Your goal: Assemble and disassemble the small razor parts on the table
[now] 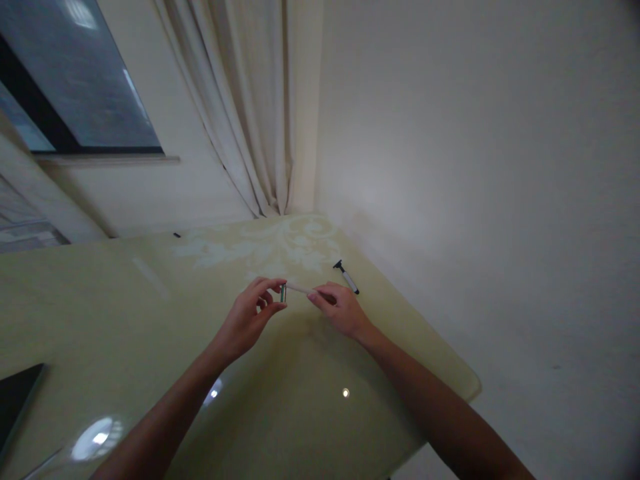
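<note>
My left hand (255,312) pinches a small, narrow rectangular piece (283,293), green and silvery, upright between thumb and fingertips. Its exact kind is too small to make out. In my right hand (343,308) is a thin pale stick (299,288), gripped between thumb and fingers, with its rear part hidden in the hand. The stick's far tip reaches the top of the small piece; whether they touch I cannot tell. Both hands are above the table. Just beyond my right hand lies a razor (347,277) with a black head and grey-and-black handle.
The glossy yellow-green table (280,413) meets a wall (475,200) on the right and a curtain (250,120) at the back. A small black object (177,235) lies near the back edge. A dark flat object (20,400) is at the left.
</note>
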Demonstrator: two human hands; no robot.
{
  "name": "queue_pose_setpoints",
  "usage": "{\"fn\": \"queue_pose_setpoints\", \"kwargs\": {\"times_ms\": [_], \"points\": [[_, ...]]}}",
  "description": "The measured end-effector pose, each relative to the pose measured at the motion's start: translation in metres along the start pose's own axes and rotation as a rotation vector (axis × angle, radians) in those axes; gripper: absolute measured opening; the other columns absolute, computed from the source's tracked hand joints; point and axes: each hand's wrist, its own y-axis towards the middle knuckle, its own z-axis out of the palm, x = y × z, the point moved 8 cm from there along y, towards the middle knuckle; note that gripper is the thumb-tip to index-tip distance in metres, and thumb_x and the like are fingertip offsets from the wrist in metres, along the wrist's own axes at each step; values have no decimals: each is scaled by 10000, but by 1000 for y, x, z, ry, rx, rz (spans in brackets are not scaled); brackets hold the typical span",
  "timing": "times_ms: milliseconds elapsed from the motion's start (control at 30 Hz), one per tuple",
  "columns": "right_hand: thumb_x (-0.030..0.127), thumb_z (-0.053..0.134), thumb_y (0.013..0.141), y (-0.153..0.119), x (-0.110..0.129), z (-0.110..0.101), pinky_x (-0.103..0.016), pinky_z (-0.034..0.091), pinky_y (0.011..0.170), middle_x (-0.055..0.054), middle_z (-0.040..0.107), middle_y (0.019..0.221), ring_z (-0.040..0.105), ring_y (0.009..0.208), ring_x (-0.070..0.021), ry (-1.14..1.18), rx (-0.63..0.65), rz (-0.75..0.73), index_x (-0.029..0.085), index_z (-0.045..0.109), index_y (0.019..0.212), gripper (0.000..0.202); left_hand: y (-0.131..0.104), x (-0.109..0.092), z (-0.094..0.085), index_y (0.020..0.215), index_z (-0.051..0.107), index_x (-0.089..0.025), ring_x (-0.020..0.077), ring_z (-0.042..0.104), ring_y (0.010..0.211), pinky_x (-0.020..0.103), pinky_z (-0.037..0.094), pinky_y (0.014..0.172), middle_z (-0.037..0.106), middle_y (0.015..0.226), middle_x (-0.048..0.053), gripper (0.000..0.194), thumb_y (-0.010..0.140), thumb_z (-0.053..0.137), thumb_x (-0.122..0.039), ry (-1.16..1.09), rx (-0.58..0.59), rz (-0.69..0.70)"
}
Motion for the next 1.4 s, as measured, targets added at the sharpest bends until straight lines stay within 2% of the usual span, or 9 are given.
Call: {"fn": "queue_pose_setpoints", "kwargs": {"times_ms": [167,300,400,667,767,867,1067,1233,1400], "points": [[494,606,991,0,1,9,-273,384,661,-16,607,757,539,697,-151,48,99,-18,187,755,850,369,0,2,0,1194,693,-257,133,594,742,276,528,657,632,1035,33,314,884,678,-304,-6,-1,-2],[486,611,986,1,-1,3,-275,356,640,-6,560,708,516,673,-148,3,32,7,173,713,751,404,-1,4,0,1197,694,-256,136,595,733,280,529,653,626,1009,29,325,877,682,-308,-5,0,-7],[489,569,1011,0,0,9,-271,348,636,-1,561,709,511,672,-143,24,120,-18,178,701,751,427,-1,6,1,1203,692,-261,136,596,735,277,529,651,629,1015,29,325,881,679,-303,8,4,0],[478,569,1017,1,3,13,-262,329,623,5,566,701,494,657,-136,-44,148,-23,184,724,798,398,-2,12,6,1179,699,-263,141,606,733,283,544,664,639,1001,23,314,870,684,-317,6,-2,-5],[461,566,1018,9,-6,-4,-266,309,628,6,530,671,475,650,-139,-187,62,-26,182,656,703,431,-7,24,9,1150,708,-258,144,615,711,279,543,646,655,964,16,306,856,694,-345,5,-1,-25],[480,509,1030,19,-35,-44,-265,302,615,4,542,662,486,643,-148,-216,-120,59,188,645,708,455,-11,45,16,1169,700,-237,155,633,700,280,546,629,682,910,22,344,864,671,-395,9,11,-81],[312,481,1016,16,-110,-100,-275,377,672,-62,709,873,605,778,-202,-329,-333,408,201,724,1059,271,13,68,64,1252,671,-200,203,680,819,349,562,753,723,931,70,383,922,526,-328,158,183,-22],[226,508,1001,11,-134,-95,-293,434,730,-116,742,1017,660,883,-233,-443,-238,520,195,734,1078,241,59,63,118,1128,749,-227,242,678,984,424,513,951,742,1037,99,329,897,515,-221,276,366,89],[146,542,953,12,-133,-91,-273,453,789,-127,739,1034,664,956,-228,-499,-187,519,151,763,1024,233,86,65,126,1107,774,-232,227,662,961,395,515,953,691,989,95,362,918,466,-198,296,391,77]]}}
